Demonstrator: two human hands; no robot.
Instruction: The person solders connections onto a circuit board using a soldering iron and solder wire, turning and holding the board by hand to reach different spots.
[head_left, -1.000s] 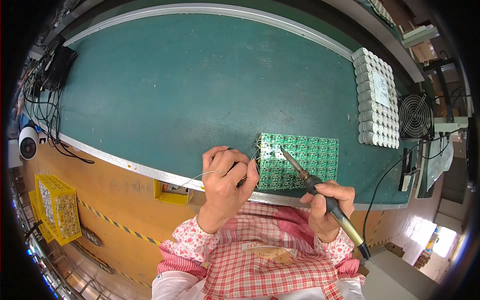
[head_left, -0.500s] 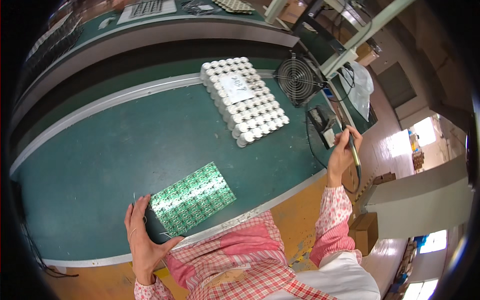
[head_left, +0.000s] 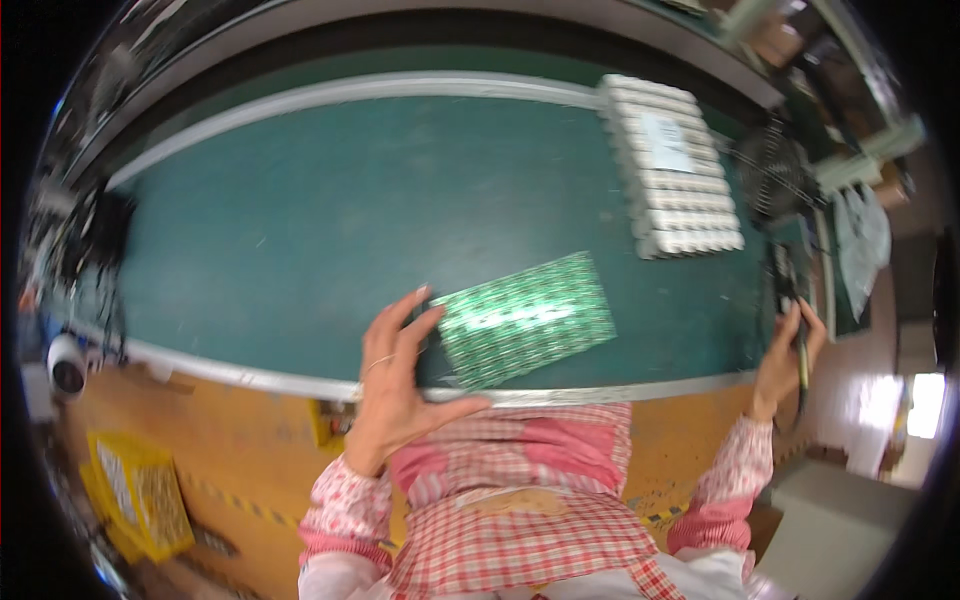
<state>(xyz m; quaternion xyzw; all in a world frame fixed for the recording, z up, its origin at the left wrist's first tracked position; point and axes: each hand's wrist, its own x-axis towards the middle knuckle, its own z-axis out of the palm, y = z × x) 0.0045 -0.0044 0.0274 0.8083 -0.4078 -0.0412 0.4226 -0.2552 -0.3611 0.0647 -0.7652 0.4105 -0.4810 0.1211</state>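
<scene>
Circuit board (head_left: 527, 320) | right: cell pack (head_left: 690, 215), illegible label (head_left: 668, 143) | left: yellow crate (head_left: 138, 450), contents blurred | left grip (head_left: 393, 395): spread alongside | right grip (head_left: 788, 350): pinching soldering iron (head_left: 803, 372)

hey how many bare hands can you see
2: the bare left hand, spread beside the rectangular green circuit panel, and the bare right hand at far right, holding the slim black-and-gold soldering iron. Others could be hidden in the blur.

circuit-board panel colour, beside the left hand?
The circuit-board panel is green, its fine pattern blurred; best seen in the head view.
</scene>
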